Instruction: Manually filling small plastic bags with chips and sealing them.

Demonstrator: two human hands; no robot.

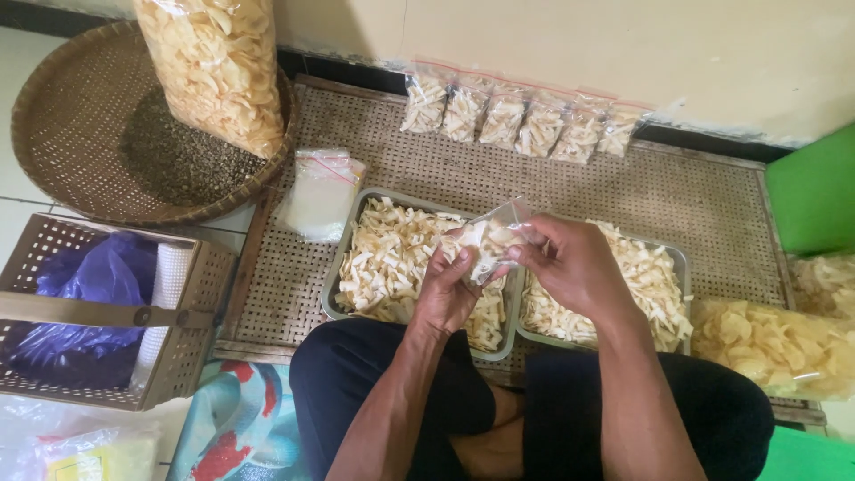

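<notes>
Pouch: small clear bag (488, 239) of pale chips, held above the two metal trays (334, 294), long axis running 8 to 2 o'clock.
Left hand (448, 289): cups the bag from 7 o'clock, fingers closed on it.
Right hand (574, 265): pinches its mouth from 3 o'clock.
Surface: woven mat (695, 200); filled pouches (521, 120) lined up at 12 o'clock by the wall.

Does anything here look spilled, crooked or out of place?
Nothing stands out. Both hands, left hand and right hand, hold a small clear bag of chips over two full metal trays; six filled bags lean neatly against the wall.
</notes>
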